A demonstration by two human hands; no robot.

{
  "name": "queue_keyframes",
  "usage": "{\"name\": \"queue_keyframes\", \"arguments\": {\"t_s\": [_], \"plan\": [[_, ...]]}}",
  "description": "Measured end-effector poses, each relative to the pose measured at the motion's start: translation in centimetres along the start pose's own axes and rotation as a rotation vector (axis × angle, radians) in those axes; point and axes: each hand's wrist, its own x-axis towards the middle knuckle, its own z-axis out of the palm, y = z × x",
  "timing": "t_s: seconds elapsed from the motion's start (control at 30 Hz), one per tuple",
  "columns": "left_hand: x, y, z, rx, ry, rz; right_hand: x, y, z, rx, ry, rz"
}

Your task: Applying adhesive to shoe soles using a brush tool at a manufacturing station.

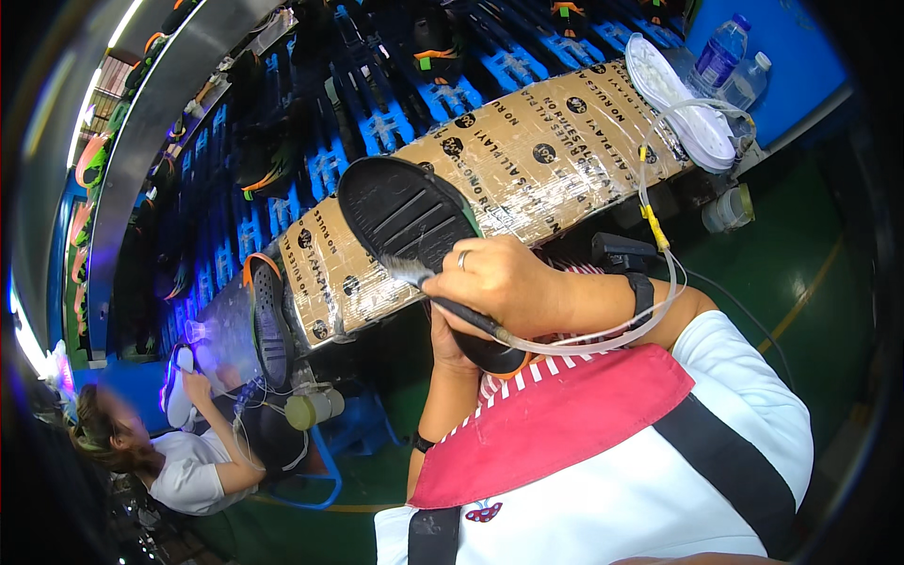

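Sole (407, 209) over cardboard-topped bench (582, 155), green floor (791, 226) around

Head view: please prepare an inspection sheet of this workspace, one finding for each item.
Surface: brown printed covering, shiny in places.
Job's things: black shoe sole, grooves showing; brush at its edge, contact unclear.
Clutter: white elongated piece, two plastic bottles at right.
Hands: right hand grips brush; left hand, partly hidden, holds sole's near end.
Cables: clear tube meets brush handle; black cable at right.
Surroundings: blue racks beyond; co-worker at left.

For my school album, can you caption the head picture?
Left hand holds a black shoe sole; right hand, a brush.
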Motion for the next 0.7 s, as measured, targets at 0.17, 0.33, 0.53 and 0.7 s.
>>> {"name": "queue_keyframes", "arguments": {"t_s": [0.17,0.33,0.53,0.7], "plan": [[0.5,0.4,1.0,0.031,-0.008,-0.015,0.2,-0.1,-1.0,0.421,-0.061,0.049],[-0.3,0.4,-0.2,0.043,0.086,-0.015,-0.2,0.2,-0.9,-0.008,0.125,0.045],[0.3,1.0,-0.8,0.028,0.127,-0.055,-0.5,0.0,-0.7,0.291,0.089,0.052],[0.1,0.9,-0.9,0.017,0.095,0.025,-1.6,0.5,0.0,0.048,0.171,0.089]]}}
